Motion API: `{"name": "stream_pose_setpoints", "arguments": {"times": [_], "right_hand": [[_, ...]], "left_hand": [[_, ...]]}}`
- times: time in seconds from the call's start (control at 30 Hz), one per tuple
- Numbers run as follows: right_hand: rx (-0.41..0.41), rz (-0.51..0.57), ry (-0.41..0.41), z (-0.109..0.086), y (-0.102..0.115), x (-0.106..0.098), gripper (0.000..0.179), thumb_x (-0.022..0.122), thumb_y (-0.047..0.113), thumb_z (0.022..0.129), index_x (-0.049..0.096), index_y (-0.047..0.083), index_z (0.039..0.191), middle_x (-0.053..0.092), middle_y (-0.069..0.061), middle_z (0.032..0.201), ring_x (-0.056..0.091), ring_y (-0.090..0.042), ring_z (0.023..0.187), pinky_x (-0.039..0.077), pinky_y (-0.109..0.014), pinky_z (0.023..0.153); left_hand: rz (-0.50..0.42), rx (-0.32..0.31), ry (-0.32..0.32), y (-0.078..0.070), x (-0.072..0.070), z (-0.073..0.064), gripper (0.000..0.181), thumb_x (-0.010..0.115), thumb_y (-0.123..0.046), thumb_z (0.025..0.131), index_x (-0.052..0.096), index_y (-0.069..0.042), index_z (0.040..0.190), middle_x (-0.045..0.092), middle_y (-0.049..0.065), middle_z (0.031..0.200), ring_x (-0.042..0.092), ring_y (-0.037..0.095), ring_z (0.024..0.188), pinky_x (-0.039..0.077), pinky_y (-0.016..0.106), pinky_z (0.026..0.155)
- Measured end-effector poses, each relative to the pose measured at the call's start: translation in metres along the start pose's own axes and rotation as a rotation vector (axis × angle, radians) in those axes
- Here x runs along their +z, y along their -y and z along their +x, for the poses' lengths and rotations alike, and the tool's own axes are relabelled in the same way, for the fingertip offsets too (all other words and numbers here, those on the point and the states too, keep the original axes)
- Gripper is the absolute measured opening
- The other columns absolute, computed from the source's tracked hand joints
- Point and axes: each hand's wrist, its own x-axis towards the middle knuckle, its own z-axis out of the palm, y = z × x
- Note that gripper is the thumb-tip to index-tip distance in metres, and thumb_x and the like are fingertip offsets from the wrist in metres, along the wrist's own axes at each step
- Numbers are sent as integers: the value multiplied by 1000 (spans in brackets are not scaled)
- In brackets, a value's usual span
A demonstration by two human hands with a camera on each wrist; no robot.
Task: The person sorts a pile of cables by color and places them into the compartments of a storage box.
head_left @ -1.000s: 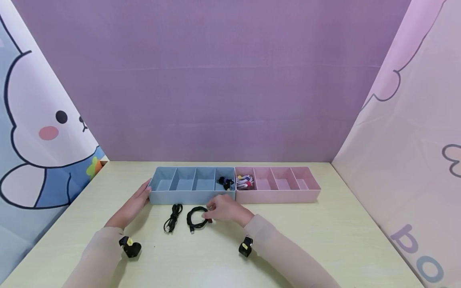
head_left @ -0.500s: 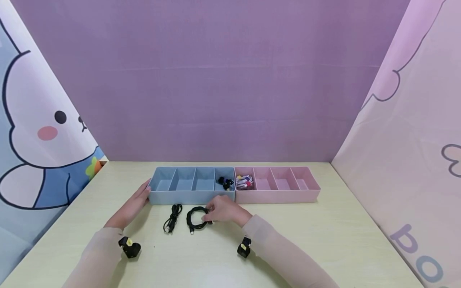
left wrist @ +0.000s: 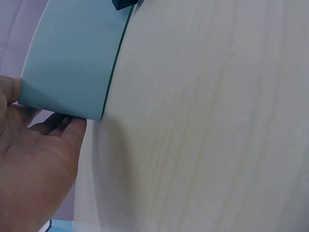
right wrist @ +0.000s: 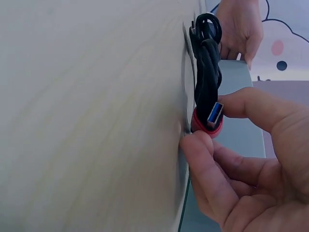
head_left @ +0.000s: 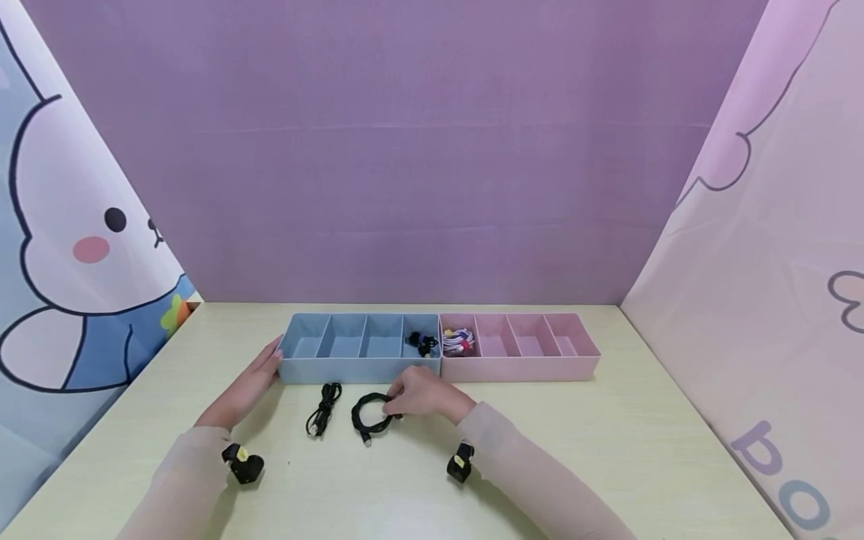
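Observation:
In the head view my right hand (head_left: pixel 424 391) holds the near right side of a coiled black cable (head_left: pixel 355 420) on the table. The right wrist view shows the thumb and fingertips pinching it beside a red band (right wrist: pixel 216 131) and a blue-tongued USB plug (right wrist: pixel 215 113). Left of it lies a second black cable (head_left: pixel 325 409), bundled lengthwise. My left hand (head_left: pixel 258 371) rests against the left end of the blue divided box (head_left: pixel 361 370). Its fingers touch the end wall and its thumb lies at the top rim in the left wrist view.
A pink divided box (head_left: pixel 520 369) stands flush against the blue one's right end. Dark cables (head_left: pixel 423 343) lie in the blue box's rightmost compartment. White cables (head_left: pixel 459 342) fill the pink box's leftmost one. A purple backdrop (head_left: pixel 418 150) rises behind the table.
The coiled cable has shifted slightly right and toward me, and its lower plug end has turned with it. My right hand moves very little; the left hand and both boxes stay put.

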Motion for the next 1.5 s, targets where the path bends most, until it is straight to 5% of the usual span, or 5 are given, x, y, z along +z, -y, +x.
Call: {"name": "stream_pose_setpoints", "arguments": {"times": [0.53,1.5], "right_hand": [[-26,123,15,-4,-9,-5,21,74,29,75,74,13,89,65,7,66,62,-15,60,50,-25,53],[-87,90,-101,-11,-11,-24,25,73,33,76,74,15,94,65,14,75,55,-5,61,46,-21,52]], "left_hand": [[-11,-7,-2,-1,0,1,73,18,-63,91,-10,-25,146,-11,12,151,1,38,135,13,54,107],[-12,7,-6,0,0,3,63,19,-50,97,-9,-21,147,-10,15,150,0,39,134,14,54,107]]}}
